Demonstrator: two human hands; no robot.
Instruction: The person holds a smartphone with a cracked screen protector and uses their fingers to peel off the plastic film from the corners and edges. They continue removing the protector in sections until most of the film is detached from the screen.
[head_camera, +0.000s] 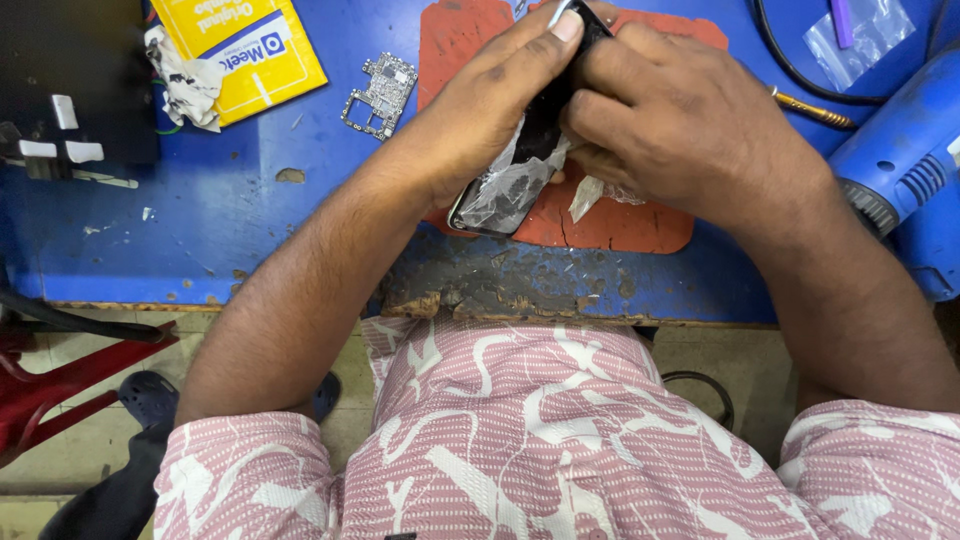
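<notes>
Both hands meet over a dark phone held above a red mat on the blue surface; the phone lies tilted, its lower end pointing toward the person's body, with crumpled clear film peeling from its face. The left hand is curled around the phone's left edge, gripping it; its fingers stretch up along the device and one fingertip presses near the top end. The right hand is closed in a loose fist over the phone's right side, knuckles uppermost, fingers tucked under so that what they pinch cannot be told beyond contact with the phone and the film; a torn scrap of film hangs just below it. Both forearms come in from the lower corners and converge on the mat, elbows spread wide, wrists bent inward; the sleeves and shirt are pink with a white pattern. A bare circuit board lies on the surface left of the mat, near a yellow box; a blue heat gun rests at the right edge, well apart from the hands; a thin brass-coloured tool lies just beyond the right hand.
</notes>
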